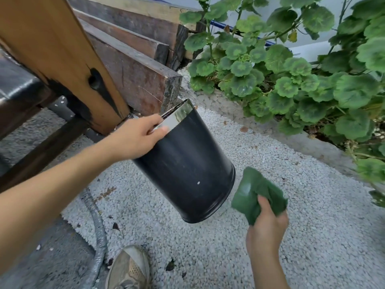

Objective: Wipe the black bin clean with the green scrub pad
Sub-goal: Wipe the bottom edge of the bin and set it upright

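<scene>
Left hand point(137, 136) pinches the bin point(187, 165) by its shiny rim, tilted off the gravel; looks light, rigid, slick-walled, so rim's the hold; right hand point(265, 224) clutches the soft, crumpled pad point(254, 190) just beside its base.

Leafy plants point(291, 80) beside stacked wood beams point(129, 65), hose point(100, 236) nr shoe point(129, 268).

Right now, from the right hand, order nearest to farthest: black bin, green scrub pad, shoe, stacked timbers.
1. green scrub pad, held in the right hand.
2. black bin, just left of it.
3. shoe, lower left.
4. stacked timbers, far upper left.
</scene>
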